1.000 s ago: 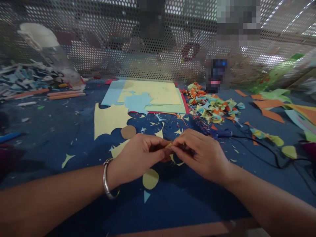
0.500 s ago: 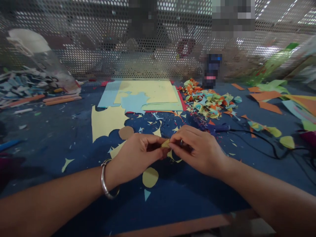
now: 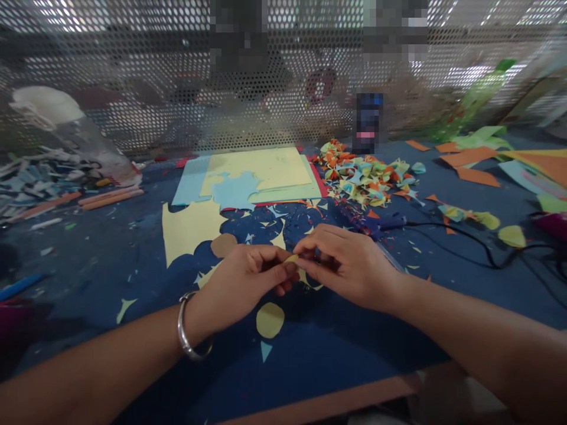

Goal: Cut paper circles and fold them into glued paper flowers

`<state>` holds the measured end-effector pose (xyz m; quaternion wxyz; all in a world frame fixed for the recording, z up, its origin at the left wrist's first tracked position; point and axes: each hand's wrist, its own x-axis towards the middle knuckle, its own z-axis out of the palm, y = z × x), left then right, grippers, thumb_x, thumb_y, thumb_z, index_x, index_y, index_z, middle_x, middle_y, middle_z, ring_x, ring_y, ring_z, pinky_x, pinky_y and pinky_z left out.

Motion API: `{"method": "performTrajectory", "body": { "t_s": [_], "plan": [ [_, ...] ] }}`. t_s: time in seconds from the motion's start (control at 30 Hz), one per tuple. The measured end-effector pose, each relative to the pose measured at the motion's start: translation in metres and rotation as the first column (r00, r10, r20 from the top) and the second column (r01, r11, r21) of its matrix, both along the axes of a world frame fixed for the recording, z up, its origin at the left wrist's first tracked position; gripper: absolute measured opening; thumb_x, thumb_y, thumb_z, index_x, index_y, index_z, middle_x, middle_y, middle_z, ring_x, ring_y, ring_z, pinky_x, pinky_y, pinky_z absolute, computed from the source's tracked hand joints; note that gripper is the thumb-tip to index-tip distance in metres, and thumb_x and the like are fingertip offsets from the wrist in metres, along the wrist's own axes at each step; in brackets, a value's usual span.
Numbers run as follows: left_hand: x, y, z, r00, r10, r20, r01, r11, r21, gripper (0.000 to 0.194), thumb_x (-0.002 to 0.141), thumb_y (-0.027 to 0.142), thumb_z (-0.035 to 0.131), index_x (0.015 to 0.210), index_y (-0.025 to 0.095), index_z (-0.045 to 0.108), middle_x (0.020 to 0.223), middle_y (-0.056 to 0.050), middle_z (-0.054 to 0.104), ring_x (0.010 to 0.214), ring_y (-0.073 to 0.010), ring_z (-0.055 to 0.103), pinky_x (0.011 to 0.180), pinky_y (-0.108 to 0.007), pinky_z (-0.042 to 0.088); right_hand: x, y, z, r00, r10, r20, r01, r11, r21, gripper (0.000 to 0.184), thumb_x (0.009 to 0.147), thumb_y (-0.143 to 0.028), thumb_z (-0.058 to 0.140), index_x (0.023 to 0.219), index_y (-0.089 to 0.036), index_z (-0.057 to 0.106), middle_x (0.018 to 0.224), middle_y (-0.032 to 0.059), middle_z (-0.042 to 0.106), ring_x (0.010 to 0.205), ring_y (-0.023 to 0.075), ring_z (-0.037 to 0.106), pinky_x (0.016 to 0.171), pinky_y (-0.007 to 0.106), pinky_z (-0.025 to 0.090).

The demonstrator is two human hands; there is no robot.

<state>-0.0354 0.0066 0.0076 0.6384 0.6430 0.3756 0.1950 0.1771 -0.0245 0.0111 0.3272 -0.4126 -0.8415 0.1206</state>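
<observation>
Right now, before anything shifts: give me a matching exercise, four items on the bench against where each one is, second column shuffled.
Column 1
1. small yellow paper piece
2. silver bangle
3. yellow paper circle
4. brown disc

Column 2
A. around the wrist of the left hand
B. at the cut edge of the large yellow sheet
C. between the fingertips of the left hand and right hand
D. flat on the blue tabletop, nearer the camera than the hands

Pairs: 1-C, 2-A, 3-D, 4-B

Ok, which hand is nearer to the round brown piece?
Left. The left hand is just on the near side of the brown piece; the right hand is well off to its right.
</observation>
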Motion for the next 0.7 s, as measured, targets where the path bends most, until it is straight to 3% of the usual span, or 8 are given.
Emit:
{"method": "performTrajectory", "body": {
  "t_s": [0.2,0.33,0.7],
  "plan": [
    [0.0008,0.0006,0.0006,1.000,0.003,0.023,-0.002,1.000,-0.030,0.028,0.091,0.041,0.066,0.085,0.015,0.070,0.071,0.002,0.063,0.065,-0.0079,0.057,0.064,-0.019,0.047,0.0003,0.0023,-0.0002,0.998,0.039,-0.044,-0.040,0.999,-0.023,0.009,0.096,-0.019,0.061,0.089,-0.014,0.064,0.078,0.0000,0.061,0.065,0.0085,0.052,0.060,0.020,0.041],
    [0.0003,0.0013,-0.0015,0.999,0.008,0.032,-0.008,1.000,-0.021,0.022,0.086,0.037,0.073,0.085,0.016,0.070,0.072,0.003,0.064,0.065,-0.0075,0.057,0.064,-0.019,0.048,0.0002,0.0041,0.0009,0.999,0.012,-0.040,-0.015,0.997,-0.076,0.009,0.096,-0.016,0.059,0.089,-0.014,0.063,0.078,-0.0003,0.061,0.066,0.0085,0.052,0.061,0.021,0.041],
    [0.0011,0.0041,-0.0009,1.000,0.023,-0.014,-0.021,0.995,0.101,0.022,0.090,0.035,0.068,0.080,0.015,0.068,0.068,0.002,0.070,0.063,-0.0076,0.067,0.064,-0.016,0.055,-0.0008,0.0044,0.0038,0.989,-0.069,-0.127,0.019,0.932,-0.362,0.013,0.097,-0.024,0.056,0.088,-0.017,0.062,0.077,-0.0013,0.061,0.061,0.0080,0.053,0.060,0.023,0.041]
  ]
}}
